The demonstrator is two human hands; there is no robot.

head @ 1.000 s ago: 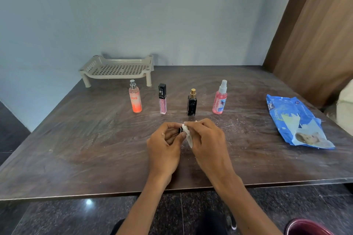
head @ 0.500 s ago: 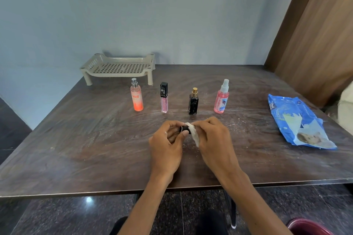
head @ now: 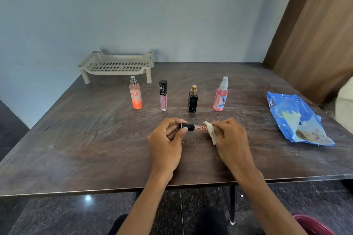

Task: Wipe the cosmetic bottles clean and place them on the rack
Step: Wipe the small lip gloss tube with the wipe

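Since a moment ago our left hand [head: 165, 145] and right hand [head: 229, 139] have drawn apart, baring the lip gloss tube [head: 198, 127] level between them over the surface [head: 86, 149]. The left grips its black cap end; the right pinches a white wipe [head: 211, 133] against the other end. Beyond stand the orange spray [head: 136, 95], pink gloss [head: 163, 97], black perfume [head: 192, 101] and pink spray [head: 220, 99], the rack [head: 114, 73] behind.

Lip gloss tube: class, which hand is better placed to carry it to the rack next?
Probably left: the left hand grips the lip gloss tube, the rack stands leftward, and the right hand holds the wipe.
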